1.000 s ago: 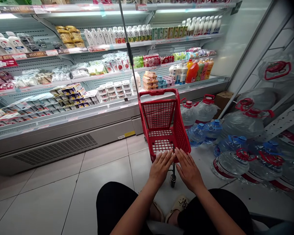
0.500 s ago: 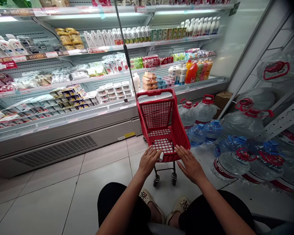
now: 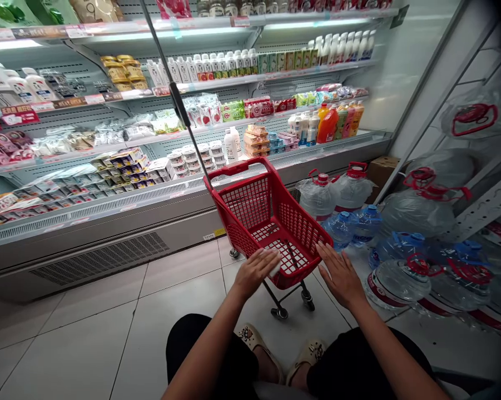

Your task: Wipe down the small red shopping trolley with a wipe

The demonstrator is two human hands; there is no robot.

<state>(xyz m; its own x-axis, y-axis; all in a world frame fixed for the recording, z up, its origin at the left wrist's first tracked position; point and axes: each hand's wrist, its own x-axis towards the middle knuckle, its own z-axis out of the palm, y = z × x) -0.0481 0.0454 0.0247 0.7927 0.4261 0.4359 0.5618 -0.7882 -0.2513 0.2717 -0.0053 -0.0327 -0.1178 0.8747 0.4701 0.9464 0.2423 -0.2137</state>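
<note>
A small red plastic shopping cart [image 3: 296, 222] stands on the tiles before me, turned at an angle, its grid basket holding nothing. Its handle side [image 3: 237, 166] is farthest from me, and a thin dark pole [image 3: 177, 103] rises from there. My left hand [image 3: 256, 272] is at the basket's near left corner, fingers stretched together. Under those fingers shows a small crumpled white thing [image 3: 277, 270], like a tissue, partly hidden. My right hand [image 3: 337, 275] lies flat with fingers extended at the near right corner, touching or almost touching the rim; it holds nothing.
A refrigerated display [image 3: 108, 222] with dairy cartons, cups and bottles runs across the back. Large water bottles [image 3: 396, 283] crowd the floor to the right, some close beside the cart. Below me are my knees and beige clogs [image 3: 254, 341].
The cart has turned, its handle end swinging left and its near end shifting slightly right. The pole has swung left with it. My right hand has moved a little right.
</note>
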